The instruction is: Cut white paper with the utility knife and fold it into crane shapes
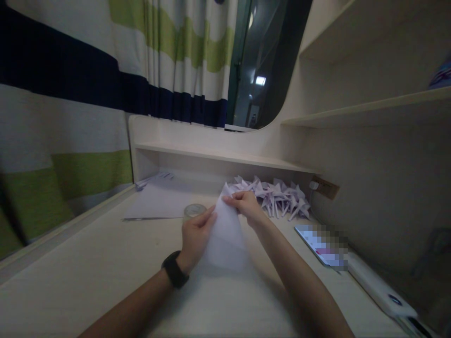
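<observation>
Holding a folded sheet of pale paper (225, 230) up over the desk (88, 281), the person had both hands on it. The left hand (195, 237), with a dark watch (175, 269) on the wrist, gripped the sheet's left edge, thumb on the near face and fingers (210, 215) closed against the paper from behind. The right hand (246, 204) pinched the upper part near the pointed top, its fingers curled shut on the fold there. The sheet stood tilted, narrow at the top and widening toward its lower edge, which hung just above the desk; whether it touched the surface could not be told.

As a judgement, the folding looked to be in an early or middle stage: the paper already had a tapered, creased shape, but it was far from the finished form of the small folded paper figures (278, 195) heaped at the back of the desk, under the low shelf (225, 157). That heap suggested many pieces were already done, and this sheet had several folds left.

Just beside the left hand, behind it, sat a roll of clear tape (194, 210), and beyond that lay a stack of flat sheets (158, 202), apparently stock not yet folded. To the right lay a phone (319, 244) with its screen lit, and a long white device (378, 286) touching or just beside its near end. A striped curtain (70, 117) hung to the left.
</observation>
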{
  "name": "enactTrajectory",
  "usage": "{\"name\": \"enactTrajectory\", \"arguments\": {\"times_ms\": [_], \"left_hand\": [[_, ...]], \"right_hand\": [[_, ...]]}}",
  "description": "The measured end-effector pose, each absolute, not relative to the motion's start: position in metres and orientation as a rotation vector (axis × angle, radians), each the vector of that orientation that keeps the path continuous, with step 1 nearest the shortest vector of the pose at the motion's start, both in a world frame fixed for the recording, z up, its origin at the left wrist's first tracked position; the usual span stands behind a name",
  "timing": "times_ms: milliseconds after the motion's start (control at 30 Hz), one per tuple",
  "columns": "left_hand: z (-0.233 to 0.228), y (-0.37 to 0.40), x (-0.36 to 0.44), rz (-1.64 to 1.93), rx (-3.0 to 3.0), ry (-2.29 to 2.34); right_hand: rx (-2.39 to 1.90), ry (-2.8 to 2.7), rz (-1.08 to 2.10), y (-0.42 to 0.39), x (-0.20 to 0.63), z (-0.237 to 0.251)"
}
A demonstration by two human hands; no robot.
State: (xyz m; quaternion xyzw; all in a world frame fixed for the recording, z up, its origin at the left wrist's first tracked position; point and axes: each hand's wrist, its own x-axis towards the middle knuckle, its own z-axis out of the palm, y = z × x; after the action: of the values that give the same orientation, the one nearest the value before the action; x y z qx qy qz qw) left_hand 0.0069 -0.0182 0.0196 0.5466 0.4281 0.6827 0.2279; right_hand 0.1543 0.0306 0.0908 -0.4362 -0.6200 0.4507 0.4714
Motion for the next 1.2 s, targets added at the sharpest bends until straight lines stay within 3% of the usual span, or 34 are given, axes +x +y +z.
{"name": "enactTrajectory", "arguments": {"times_ms": [567,800,1200], "left_hand": [[0.018,-0.039,0.01,1.699,1.439,1.141],[0.038,-0.014,0.003,1.199,1.247,0.919],[0.017,0.026,0.003,1.441,1.266,0.994]], "right_hand": [[-1.011,-1.276,1.068,0.015,0.169,0.051],[-1.032,-1.333,1.037,0.004,0.171,0.048],[-1.128,-1.454,1.094,0.014,0.156,0.016]]}}
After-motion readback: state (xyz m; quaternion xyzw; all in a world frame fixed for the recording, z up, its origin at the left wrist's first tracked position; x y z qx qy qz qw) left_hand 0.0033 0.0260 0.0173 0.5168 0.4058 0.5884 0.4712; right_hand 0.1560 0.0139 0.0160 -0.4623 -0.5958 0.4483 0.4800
